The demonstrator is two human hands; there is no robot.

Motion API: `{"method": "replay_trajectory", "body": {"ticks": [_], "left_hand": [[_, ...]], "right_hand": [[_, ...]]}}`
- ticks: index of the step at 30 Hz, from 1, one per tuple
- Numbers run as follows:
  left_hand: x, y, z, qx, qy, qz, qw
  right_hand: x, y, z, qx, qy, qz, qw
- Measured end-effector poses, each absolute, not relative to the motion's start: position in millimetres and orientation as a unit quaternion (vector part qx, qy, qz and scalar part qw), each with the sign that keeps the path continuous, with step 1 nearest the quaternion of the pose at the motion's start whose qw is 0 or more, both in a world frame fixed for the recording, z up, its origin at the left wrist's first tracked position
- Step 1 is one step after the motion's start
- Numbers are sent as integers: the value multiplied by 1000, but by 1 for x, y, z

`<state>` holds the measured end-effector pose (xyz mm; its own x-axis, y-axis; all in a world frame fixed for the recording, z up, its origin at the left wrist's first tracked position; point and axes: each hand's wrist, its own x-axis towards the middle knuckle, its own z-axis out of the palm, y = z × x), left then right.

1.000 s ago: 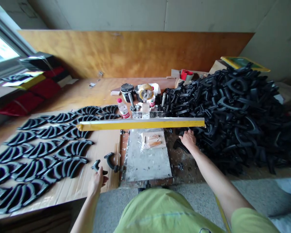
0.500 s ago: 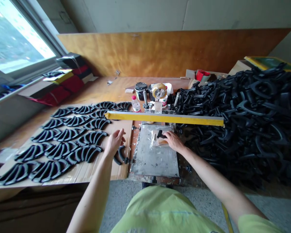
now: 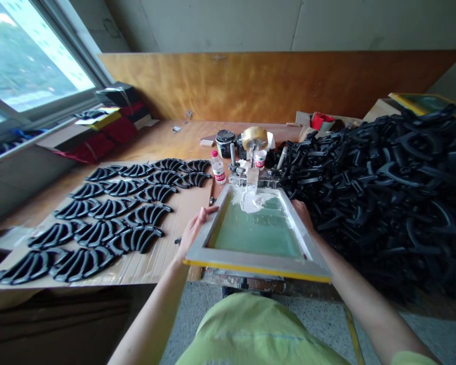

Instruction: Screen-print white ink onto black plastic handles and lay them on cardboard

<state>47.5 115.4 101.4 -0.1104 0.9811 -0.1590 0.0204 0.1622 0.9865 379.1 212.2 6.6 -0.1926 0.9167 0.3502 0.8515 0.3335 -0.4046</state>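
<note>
A screen-printing frame (image 3: 247, 257) with a green mesh lies low over the work plate, its near side edged in yellow. White smears and a pale strip of material cover the far part of the mesh. My left hand (image 3: 194, 225) grips the frame's left side, thumb on top. Around the right side goes my right hand (image 3: 302, 214), its fingers partly hidden by the frame. The clamp base (image 3: 254, 178) holds the frame's far end. The plate and whatever lies on it are covered from sight.
Rows of curved black plastic parts (image 3: 110, 208) lie on cardboard (image 3: 190, 203) at left. A heap of black clamp-like parts (image 3: 383, 203) fills the right. Behind the frame stand a red-capped bottle (image 3: 218, 168), a black tub (image 3: 225, 144) and a tape roll (image 3: 254, 138).
The frame has swung down from its raised, edge-on position to lie over the plate. Both hands have moved to its sides; the right has let go of the small black part.
</note>
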Motion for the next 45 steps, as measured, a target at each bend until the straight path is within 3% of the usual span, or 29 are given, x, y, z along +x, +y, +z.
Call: {"method": "replay_trajectory", "body": {"ticks": [5,9,13,22,27,31,35,41,45], "left_hand": [[41,93,26,431,611,385,541],[43,95,-15,432,618,388,529],[42,94,-22,406,631,382,540],[43,93,-25,397,633,394,535],[42,92,-18,404,627,384,544],[45,91,-10,384,619,399,557],[46,91,2,371,622,394,566],[41,94,66,402,625,400,537],[46,114,113,411,571,492,512]], "right_hand": [[336,257,48,-509,-790,9,342],[280,274,53,-460,-862,1,215],[271,262,37,-461,-877,37,131],[308,214,54,-244,-960,113,83],[298,212,45,-334,-929,72,141],[307,187,29,-284,-943,70,157],[307,203,42,-302,-930,111,178],[306,284,79,-467,-850,73,234],[363,297,72,-585,-739,88,323]]}}
